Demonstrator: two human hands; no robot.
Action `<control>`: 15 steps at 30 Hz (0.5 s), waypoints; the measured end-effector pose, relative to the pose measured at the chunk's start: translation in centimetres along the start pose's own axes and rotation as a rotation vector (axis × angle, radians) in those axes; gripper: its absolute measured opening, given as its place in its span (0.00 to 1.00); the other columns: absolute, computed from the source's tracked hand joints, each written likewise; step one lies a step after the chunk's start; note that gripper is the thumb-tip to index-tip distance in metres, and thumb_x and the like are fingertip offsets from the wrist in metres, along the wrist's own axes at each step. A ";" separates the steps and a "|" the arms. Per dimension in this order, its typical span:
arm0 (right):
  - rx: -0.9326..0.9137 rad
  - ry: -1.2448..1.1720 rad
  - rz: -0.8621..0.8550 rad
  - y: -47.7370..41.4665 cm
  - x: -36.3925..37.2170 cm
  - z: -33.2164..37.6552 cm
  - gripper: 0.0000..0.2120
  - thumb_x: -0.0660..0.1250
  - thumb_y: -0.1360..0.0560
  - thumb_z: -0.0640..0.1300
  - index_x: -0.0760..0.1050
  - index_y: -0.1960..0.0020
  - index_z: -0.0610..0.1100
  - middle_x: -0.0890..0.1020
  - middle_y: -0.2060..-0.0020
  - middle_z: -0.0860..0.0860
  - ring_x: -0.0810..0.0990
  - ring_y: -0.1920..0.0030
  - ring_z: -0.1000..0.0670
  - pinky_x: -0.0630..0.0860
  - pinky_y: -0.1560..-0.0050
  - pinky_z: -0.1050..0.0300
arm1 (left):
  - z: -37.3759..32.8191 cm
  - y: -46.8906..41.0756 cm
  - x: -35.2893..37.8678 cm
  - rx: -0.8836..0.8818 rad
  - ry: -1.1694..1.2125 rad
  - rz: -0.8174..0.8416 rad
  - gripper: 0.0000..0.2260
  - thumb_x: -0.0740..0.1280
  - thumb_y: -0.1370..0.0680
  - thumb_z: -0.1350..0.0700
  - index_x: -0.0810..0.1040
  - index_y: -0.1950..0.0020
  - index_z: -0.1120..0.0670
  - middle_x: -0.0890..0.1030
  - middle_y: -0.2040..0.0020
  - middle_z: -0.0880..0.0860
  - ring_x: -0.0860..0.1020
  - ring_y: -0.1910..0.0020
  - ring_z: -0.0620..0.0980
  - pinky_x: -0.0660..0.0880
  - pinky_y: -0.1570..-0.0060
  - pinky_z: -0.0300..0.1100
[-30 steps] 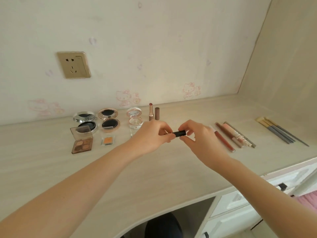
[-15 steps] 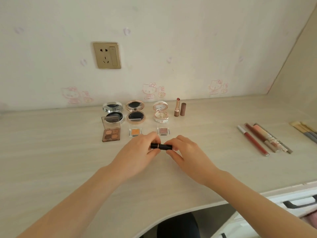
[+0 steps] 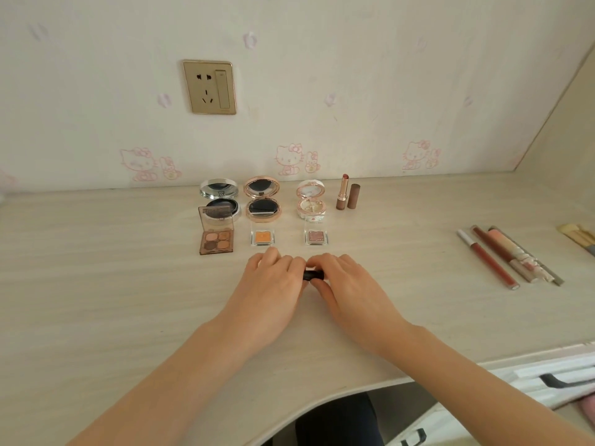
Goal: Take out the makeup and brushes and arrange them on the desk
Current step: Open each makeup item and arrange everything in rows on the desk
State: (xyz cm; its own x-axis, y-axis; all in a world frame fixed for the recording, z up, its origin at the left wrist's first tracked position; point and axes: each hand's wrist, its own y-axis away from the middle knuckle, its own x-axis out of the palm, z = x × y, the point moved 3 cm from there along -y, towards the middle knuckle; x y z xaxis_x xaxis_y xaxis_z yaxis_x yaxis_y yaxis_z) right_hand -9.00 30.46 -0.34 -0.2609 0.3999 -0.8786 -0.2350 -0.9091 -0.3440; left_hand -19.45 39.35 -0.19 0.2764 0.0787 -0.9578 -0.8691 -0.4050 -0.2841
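I'm pinching a black tube (image 3: 313, 275) between my left hand (image 3: 270, 284) and right hand (image 3: 349, 286); compacts (image 3: 261, 201) are lining the desk's (image 3: 96, 284) back edge, pencils (image 3: 502, 257) its right side, only this tube seemingly remaining.

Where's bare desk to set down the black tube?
Bare desk lies between the lipstick and the pencils, left of the palette, and along the near edge. Crowded: compacts and small pans just behind the left hand and right hand gripping the black tube; pencils and brushes far right.
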 end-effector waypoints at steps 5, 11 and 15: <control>-0.081 0.137 0.043 -0.1 0.1 -0.3 0.14 0.54 0.17 0.45 0.73 0.36 0.44 0.78 0.48 0.49 0.72 0.49 0.47 0.70 0.46 0.53 | 0.1 0.2 0.2 0.013 0.003 0.041 0.13 0.46 0.17 0.47 0.67 0.43 0.50 0.77 0.53 0.45 0.63 0.54 0.49 0.64 0.49 0.45; -0.123 -0.017 0.093 0.2 -0.9 -0.2 0.13 0.57 0.18 0.42 0.76 0.38 0.42 0.79 0.52 0.47 0.73 0.52 0.47 0.68 0.48 0.58 | 0.1 0.3 0.2 0.040 0.084 0.100 0.17 0.43 0.21 0.42 0.67 0.47 0.49 0.68 0.63 0.42 0.63 0.57 0.47 0.63 0.47 0.45; -0.176 0.025 0.107 0.4 -1.3 -0.1 0.12 0.58 0.18 0.41 0.76 0.39 0.42 0.80 0.52 0.47 0.73 0.53 0.47 0.69 0.48 0.56 | 0.2 0.4 0.3 -0.001 0.117 0.137 0.16 0.45 0.20 0.40 0.65 0.53 0.49 0.63 0.66 0.42 0.62 0.61 0.47 0.63 0.45 0.46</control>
State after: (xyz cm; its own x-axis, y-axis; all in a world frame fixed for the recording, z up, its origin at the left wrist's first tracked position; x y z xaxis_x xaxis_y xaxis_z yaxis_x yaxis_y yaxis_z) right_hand -8.68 29.59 0.60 -0.2521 0.2992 -0.9203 -0.0398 -0.9534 -0.2990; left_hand -19.79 39.42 -0.57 0.2016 -0.0837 -0.9759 -0.9016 -0.4052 -0.1515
